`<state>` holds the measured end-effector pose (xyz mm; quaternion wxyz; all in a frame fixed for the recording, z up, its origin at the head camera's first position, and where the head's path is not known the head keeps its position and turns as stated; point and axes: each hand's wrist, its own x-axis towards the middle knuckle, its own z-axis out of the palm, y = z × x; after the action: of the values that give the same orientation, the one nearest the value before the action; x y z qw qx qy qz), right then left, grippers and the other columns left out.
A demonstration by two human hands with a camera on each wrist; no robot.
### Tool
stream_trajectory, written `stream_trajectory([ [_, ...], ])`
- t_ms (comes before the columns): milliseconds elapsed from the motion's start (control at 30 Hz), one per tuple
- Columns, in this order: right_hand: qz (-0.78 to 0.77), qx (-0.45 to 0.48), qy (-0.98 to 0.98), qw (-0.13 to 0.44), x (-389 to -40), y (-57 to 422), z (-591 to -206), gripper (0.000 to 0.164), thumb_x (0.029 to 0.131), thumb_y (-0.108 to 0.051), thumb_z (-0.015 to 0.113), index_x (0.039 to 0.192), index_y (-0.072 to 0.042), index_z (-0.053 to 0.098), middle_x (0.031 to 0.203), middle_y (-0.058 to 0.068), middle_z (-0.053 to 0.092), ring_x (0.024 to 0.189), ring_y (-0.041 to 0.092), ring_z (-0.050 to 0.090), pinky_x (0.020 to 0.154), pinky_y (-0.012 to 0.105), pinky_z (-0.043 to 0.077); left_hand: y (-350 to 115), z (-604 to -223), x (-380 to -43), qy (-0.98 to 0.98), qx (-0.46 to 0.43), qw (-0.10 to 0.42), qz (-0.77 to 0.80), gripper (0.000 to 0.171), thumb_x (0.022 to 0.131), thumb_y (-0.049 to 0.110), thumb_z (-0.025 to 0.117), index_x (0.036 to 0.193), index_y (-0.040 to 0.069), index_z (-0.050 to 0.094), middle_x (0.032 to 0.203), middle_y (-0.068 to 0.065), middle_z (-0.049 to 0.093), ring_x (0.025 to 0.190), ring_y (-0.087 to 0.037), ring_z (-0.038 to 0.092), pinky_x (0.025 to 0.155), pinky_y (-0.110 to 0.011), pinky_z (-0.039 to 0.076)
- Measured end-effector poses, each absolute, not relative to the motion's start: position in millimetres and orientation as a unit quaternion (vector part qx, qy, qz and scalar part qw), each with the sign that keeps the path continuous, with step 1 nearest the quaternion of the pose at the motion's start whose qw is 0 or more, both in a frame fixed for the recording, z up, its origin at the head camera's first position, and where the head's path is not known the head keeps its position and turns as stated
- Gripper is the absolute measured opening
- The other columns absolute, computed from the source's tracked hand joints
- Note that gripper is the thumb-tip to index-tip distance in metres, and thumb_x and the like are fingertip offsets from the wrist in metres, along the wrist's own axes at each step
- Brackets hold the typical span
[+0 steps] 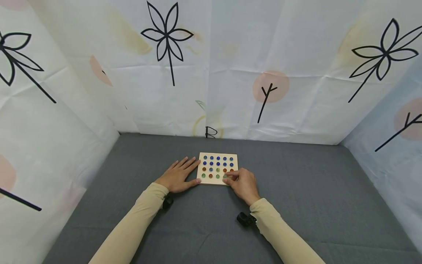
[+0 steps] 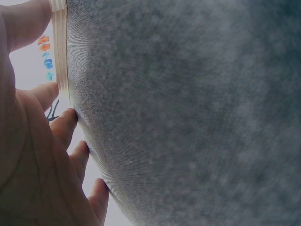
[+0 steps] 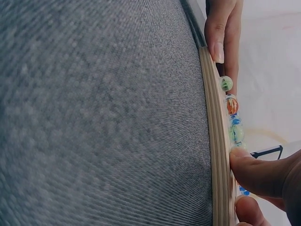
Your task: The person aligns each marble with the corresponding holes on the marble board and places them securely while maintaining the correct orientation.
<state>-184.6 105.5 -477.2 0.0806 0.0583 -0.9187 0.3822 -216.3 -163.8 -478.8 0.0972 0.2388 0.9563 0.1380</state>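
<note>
A pale wooden board (image 1: 214,173) lies on grey cloth with glass marbles in rows: blue marbles (image 1: 218,158) in the two far rows, mostly orange and green ones nearer. Palm down and fingers spread, my left hand (image 1: 178,178) rests at the board's left side, with thumb and index fingertip touching its edge. At the near right part of the board, the thumb and index finger of my right hand (image 1: 245,185) pinch a green marble (image 1: 225,176) in the near row. That hand covers the near right corner. In the right wrist view, the thumb hides the pinched marble.
Grey cloth (image 1: 184,227) covers the table around the board. White fabric walls (image 1: 230,44) with printed flowers and circles stand behind and on both sides. A black wrist camera (image 1: 245,219) sits beneath the right sleeve, another (image 1: 167,202) beneath the left.
</note>
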Motion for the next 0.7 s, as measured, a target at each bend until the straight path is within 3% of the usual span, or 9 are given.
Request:
stream_trajectory([
  [700, 0.380, 0.062, -0.919, 0.085, -183.7, 109.5, -477.6, 0.019, 0.082, -0.017, 0.088, 0.097, -0.007, 0.083, 0.072, 0.001, 0.061, 0.062, 0.014, 0.050, 0.058, 0.033, 0.040, -166.1, -487.6, -220.0, 0.957, 0.236, 0.096, 0.137, 0.080, 0.101, 0.066, 0.044, 0.165, 0.023, 0.020, 0.168, -0.005, 0.020, 0.155, -0.031, 0.012, 0.124, -0.054, 0.008],
])
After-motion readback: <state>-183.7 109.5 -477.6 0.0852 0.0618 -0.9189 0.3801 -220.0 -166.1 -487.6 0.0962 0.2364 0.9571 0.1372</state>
